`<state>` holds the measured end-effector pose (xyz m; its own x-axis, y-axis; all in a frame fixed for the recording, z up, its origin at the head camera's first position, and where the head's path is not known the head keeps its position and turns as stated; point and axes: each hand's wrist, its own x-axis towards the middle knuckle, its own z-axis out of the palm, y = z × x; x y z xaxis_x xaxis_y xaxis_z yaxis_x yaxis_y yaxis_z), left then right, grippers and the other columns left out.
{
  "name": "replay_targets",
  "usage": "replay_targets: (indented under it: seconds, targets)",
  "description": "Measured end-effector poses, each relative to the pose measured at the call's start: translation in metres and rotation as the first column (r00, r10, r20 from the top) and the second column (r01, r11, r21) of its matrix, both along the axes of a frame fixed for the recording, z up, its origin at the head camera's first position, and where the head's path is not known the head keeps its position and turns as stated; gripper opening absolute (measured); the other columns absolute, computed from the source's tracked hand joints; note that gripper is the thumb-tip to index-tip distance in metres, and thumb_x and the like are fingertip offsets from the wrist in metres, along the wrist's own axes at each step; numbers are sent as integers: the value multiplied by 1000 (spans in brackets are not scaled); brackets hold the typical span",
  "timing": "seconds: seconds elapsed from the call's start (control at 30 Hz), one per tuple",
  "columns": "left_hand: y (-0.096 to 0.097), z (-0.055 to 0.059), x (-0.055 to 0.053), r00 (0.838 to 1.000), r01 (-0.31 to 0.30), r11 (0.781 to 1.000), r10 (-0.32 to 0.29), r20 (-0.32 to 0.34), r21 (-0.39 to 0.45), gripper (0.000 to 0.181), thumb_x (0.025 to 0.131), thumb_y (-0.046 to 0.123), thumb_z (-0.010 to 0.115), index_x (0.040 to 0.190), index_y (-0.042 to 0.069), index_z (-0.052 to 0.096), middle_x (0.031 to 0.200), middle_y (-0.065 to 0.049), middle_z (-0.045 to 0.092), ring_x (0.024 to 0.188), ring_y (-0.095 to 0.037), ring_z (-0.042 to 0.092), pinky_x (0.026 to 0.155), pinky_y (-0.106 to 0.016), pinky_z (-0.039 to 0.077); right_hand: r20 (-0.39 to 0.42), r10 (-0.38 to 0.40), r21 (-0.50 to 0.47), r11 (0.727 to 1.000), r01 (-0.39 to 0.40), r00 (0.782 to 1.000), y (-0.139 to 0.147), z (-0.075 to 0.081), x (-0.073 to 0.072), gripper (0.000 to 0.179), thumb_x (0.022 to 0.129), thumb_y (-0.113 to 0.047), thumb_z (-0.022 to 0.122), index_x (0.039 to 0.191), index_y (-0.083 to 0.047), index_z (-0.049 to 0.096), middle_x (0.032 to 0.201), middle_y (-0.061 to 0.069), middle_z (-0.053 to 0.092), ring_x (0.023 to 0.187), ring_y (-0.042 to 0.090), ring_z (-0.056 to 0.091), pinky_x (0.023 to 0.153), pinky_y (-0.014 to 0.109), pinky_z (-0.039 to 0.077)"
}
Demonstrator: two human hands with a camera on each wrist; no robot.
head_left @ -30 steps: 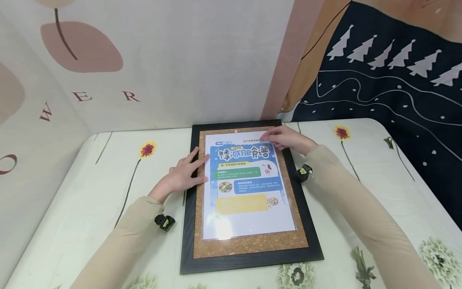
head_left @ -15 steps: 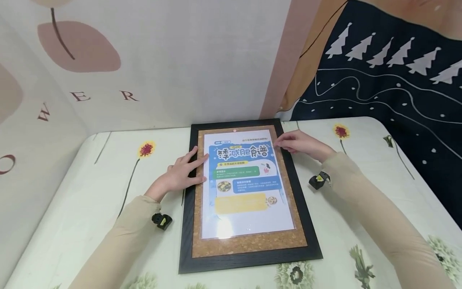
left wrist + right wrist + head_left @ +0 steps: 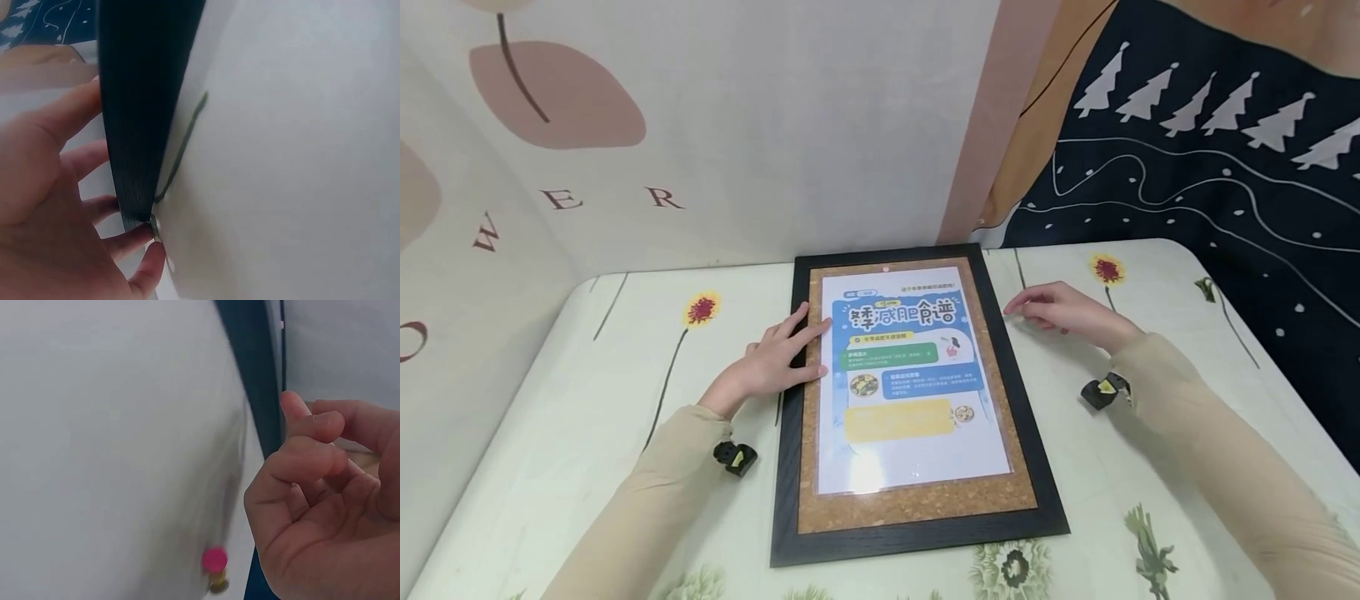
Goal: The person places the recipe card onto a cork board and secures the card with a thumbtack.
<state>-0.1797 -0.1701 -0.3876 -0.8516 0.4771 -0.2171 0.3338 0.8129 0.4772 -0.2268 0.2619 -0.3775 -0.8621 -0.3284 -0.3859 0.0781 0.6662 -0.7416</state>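
Observation:
A cork board with a black frame point(image 3: 917, 542) lies on the table. On its cork point(image 3: 917, 518) is a sheet printed in blue, green and yellow point(image 3: 917, 467). At the sheet's top middle sits a small pinkish pin head point(image 3: 886, 269). My left hand point(image 3: 765, 367) rests with fingers spread across the frame's left side, fingertips at the sheet's edge. Just right of the frame, my right hand point(image 3: 1060, 315) hovers apart from the board, fingers loosely curled, nothing visible held. Below that hand, the right wrist view catches a blurred pink-topped pin point(image 3: 214, 559).
A flower-printed cloth point(image 3: 587, 467) covers the table. Behind the board's far edge hangs a pale curtain point(image 3: 737, 125). A dark cloth with white trees point(image 3: 1187, 183) hangs at the right. Both wrists wear small black devices point(image 3: 1105, 390).
My right hand has drawn back from the sheet's top right corner, passing over the frame to its right. The left hand and the board have stayed in place.

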Motion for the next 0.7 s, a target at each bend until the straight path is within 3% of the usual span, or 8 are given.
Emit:
replay_targets:
  seconds: [0.2, 0.37, 0.57, 0.7]
  targets:
    - [0, -2, 1, 1000, -3, 1000, 3, -11, 1, 69, 96, 32, 61, 153, 10, 29, 159, -20, 1, 138, -51, 14, 94, -72, 23, -6, 8, 2, 1000, -8, 1000, 11, -3, 7, 30, 101, -15, 48, 123, -2, 62, 94, 8, 53, 73, 22, 47, 68, 28, 39]
    - [-1, -5, 1, 1000, -9, 1000, 9, -17, 10, 68, 96, 32, 62, 152, 11, 31, 160, -19, 2, 138, -51, 15, 93, -74, 23, 2, 41, 45, 998, -41, 999, 24, -3, 14, 29, 101, -15, 48, 121, 1, 63, 72, 4, 46, 65, 22, 44, 65, 31, 38]
    - [-1, -4, 2, 999, -18, 1000, 18, -27, 10, 68, 95, 32, 63, 152, 11, 32, 160, -19, 2, 138, -51, 15, 93, -74, 23, -13, 34, 82, 996, -33, 999, 40, 2, 18, 29, 101, -17, 48, 121, 1, 62, 71, 4, 44, 65, 23, 45, 64, 32, 37]
    - [-1, -2, 4, 1000, -18, 1000, 18, -24, 13, 68, 95, 32, 64, 151, 10, 33, 159, -20, 1, 138, -51, 15, 93, -75, 22, -13, 9, 74, 997, -8, 1000, 49, 4, 20, 31, 101, -18, 50, 122, 3, 60, 78, 5, 51, 68, 23, 48, 64, 30, 39]
